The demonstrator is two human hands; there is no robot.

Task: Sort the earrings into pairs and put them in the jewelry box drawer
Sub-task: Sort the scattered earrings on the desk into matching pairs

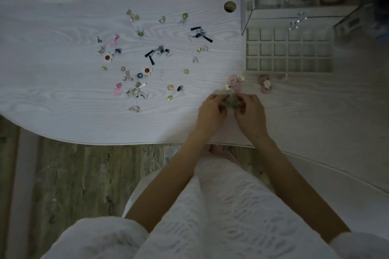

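Earrings, grey-green and fuzzy (231,101), are pinched between both grips, left hand (211,111) and right hand (250,112); the drawer (289,52) lies far-right, nearer the right hand.

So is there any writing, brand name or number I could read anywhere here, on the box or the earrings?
None can be read.
Jewelry box: no label or number shows on its walls.
Divided drawer: plain compartments, no markings.
Blue and white earrings: a painted pattern, too small and blurred to tell whether it holds characters.
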